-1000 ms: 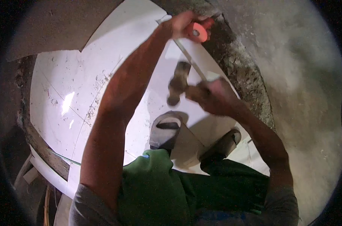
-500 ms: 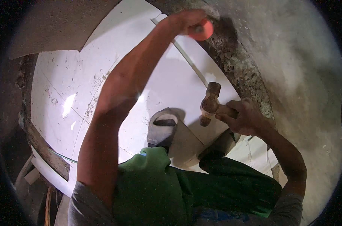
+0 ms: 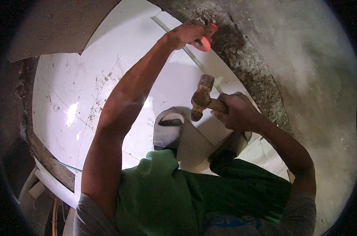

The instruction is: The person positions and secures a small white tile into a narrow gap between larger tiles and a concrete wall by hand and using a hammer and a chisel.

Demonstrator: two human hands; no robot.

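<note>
My left hand (image 3: 186, 35) is closed round a pink tool with a round guard (image 3: 202, 44), held over the upper end of a narrow strip (image 3: 196, 59) that runs along the white tiles (image 3: 68, 86), close to their broken right border. Lower down on the right, my right hand (image 3: 237, 110) grips a rusty hammer (image 3: 203, 96) by its handle; the head is to the left of the fingers, above the tiles. The tool's far end is hidden by my fingers.
Rough rubble (image 3: 257, 74) lines the tiles beside a pale wall (image 3: 316, 98). A brown sheet (image 3: 56, 27) covers the upper left. My sandalled feet (image 3: 166, 133) are below the hammer. Loose pieces and a trim length (image 3: 54, 185) lie at lower left.
My right hand swung the hammer down and to the right, then back up and left. My left hand, with the pink tool, is a little lower than half a second ago.
</note>
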